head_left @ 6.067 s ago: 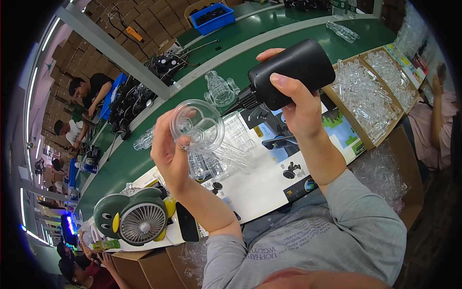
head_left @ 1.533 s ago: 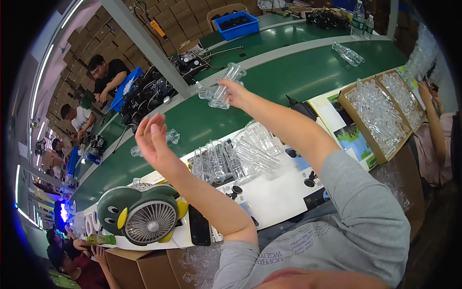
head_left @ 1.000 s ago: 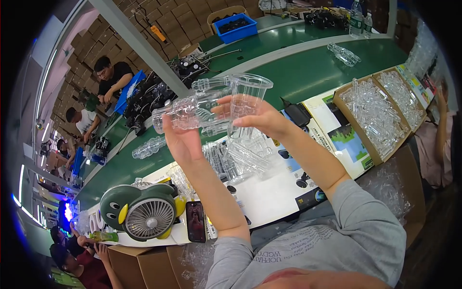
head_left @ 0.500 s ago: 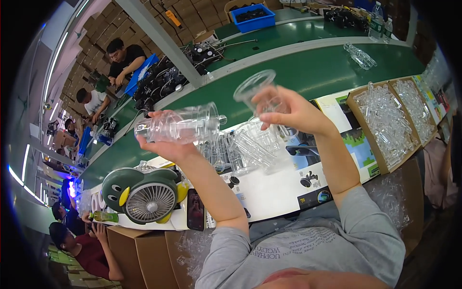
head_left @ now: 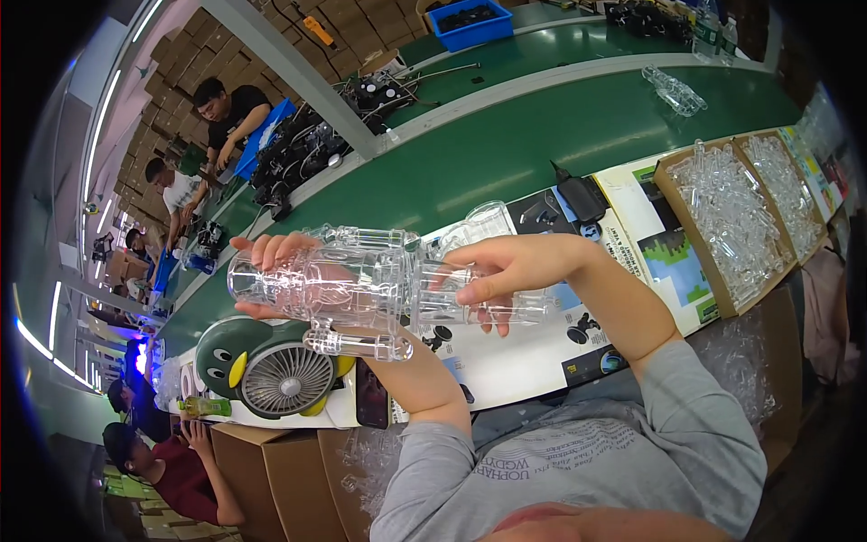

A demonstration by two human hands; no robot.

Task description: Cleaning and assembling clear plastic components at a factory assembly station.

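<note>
A clear plastic cylinder (head_left: 352, 282) lies sideways across my left hand (head_left: 287, 257), whose fingers wrap round its left part. Two slim clear tubes, an upper tube (head_left: 370, 237) and a lower tube (head_left: 357, 344), lie along its sides. My right hand (head_left: 519, 271) grips a clear tapered piece (head_left: 433, 303) whose wide end meets the right end of the cylinder. Whether the two are joined or just touching, I cannot tell. Behind my right hand, another clear plastic piece (head_left: 483, 221) lies on the worktop, partly covered.
Cardboard trays of clear tubes (head_left: 727, 226) stand at the right. A black adapter (head_left: 580, 197) lies on the printed sheets. At left are a penguin-shaped fan (head_left: 284, 375) and a phone (head_left: 372, 395). Behind runs a green table (head_left: 542, 117) with a clear bottle-like piece (head_left: 674, 91).
My hands have come together, bringing the right hand's wide-rimmed clear piece down against the cylinder's end. Slim tubes now show along the cylinder. The black adapter has come into sight.
</note>
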